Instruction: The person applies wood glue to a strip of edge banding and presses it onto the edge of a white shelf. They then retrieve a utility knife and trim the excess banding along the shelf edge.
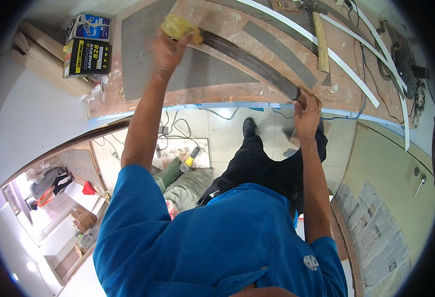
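A long, dark brown, slightly curved strip [249, 60] lies slantwise over the workbench, from near my left hand down to its front edge. My right hand [307, 113] is closed round the strip's near right end, thumb and fingers wrapped over it. At the far left end, my left hand [169, 53] grips a crumpled, translucent yellow plastic piece [178, 27], which hides that end of the strip. Beneath lies a large grey sheet [150, 69]. Behind the strip rests a shorter, narrow grey piece [279, 52].
Long white strips [353, 74] and a wooden-handled hammer [321, 42] lie on the workbench [108, 101] at right. Two tins, one black and yellow [86, 58] and one blue [91, 27], stand at left. Cables and a yellow power tool [191, 157] are on the floor. Another person [44, 198] is far left.
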Demonstrator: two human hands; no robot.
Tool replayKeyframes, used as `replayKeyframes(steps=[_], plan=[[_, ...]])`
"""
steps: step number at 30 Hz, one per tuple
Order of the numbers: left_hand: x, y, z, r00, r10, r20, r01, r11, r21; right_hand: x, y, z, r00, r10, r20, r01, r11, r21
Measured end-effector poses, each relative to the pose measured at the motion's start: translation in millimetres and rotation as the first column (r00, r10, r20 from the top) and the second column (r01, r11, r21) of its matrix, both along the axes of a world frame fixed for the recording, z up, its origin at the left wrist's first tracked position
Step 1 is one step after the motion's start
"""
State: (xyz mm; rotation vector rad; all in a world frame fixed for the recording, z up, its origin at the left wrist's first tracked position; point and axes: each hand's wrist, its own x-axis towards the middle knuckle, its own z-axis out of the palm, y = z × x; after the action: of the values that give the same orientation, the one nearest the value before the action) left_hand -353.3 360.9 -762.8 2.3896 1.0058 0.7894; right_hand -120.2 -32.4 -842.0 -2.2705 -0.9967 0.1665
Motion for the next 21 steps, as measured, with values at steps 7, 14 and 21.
replayKeyframes(steps=[7,14,21], plan=[[-13.9,54.6,-13.0,0.978,0.039,0.202,-0.043,0.999,0.015,1.0,1.5,2.9,0.999,0.020,-0.036,-0.020,1.000,0.009],[11.4,29.2,-12.9,0.987,-0.088,0.137,0.074,0.992,0.103,-2.0,2.5,6.9,0.996,-0.012,-0.086,0.011,1.000,-0.016],[-12.2,104.5,-14.1,0.986,0.031,0.166,-0.047,0.995,0.093,-0.3,4.2,9.0,0.998,0.011,-0.059,-0.015,0.997,-0.072]])
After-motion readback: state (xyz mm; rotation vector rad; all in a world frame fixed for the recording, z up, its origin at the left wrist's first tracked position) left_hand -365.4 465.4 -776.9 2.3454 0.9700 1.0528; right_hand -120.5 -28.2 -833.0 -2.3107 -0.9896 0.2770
